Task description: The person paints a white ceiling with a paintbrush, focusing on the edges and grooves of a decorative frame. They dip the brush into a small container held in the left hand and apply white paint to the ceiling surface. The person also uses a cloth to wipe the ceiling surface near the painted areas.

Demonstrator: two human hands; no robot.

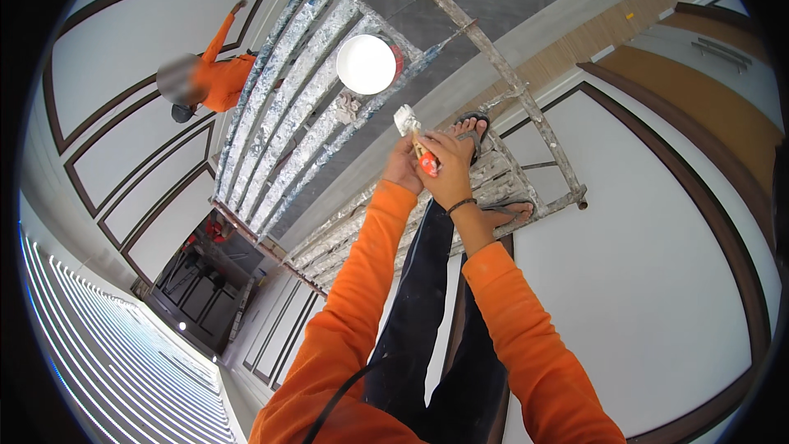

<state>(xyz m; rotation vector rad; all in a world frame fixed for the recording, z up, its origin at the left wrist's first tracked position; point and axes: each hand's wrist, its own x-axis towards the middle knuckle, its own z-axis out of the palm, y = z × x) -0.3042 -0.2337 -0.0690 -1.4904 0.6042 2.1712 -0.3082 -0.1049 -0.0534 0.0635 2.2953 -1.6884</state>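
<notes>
A paintbrush [407, 121] with bristles coated in white points away from me, its red-and-pale handle slanting back between my hands. Around the handle, the fingers of my right hand [446, 166] are closed. My left hand [401, 168] presses against the brush from the other side, fingers curled in and partly hidden. Beyond the bristles, a round bucket of white paint [366, 64] stands on a paint-spattered slatted platform [289, 103]. A crumpled pale rag [347, 107] lies beside it, apart from both hands.
My sandalled feet [472, 133] stand on a lower slatted plank [501, 173]. A spattered scaffold pole [526, 103] runs along the right. At far left is a person in orange [220, 82]. White panelled walls with dark trim [633, 255] flank the scaffold.
</notes>
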